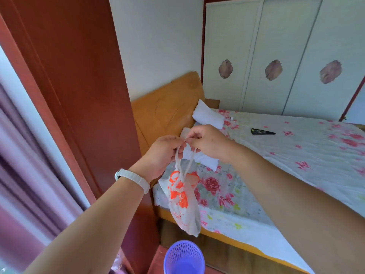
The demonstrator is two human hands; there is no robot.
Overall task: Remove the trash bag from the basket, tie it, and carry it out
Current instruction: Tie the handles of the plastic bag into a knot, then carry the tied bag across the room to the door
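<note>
A white trash bag (182,202) with orange print hangs in the air in front of me, out of the basket. Its two twisted handles rise to my hands. My left hand (161,153) pinches one handle, with a white watch band on that wrist. My right hand (207,142) pinches the other handle right beside it, the fingertips of both hands nearly touching. The purple mesh basket (184,258) stands on the floor directly below the bag, with no liner visible in it.
A bed (286,155) with a floral sheet fills the right side, with white pillows (207,115) and a dark object (261,132) on it. A red-brown wooden door frame (83,95) stands at left, and a white wardrobe (276,56) behind the bed.
</note>
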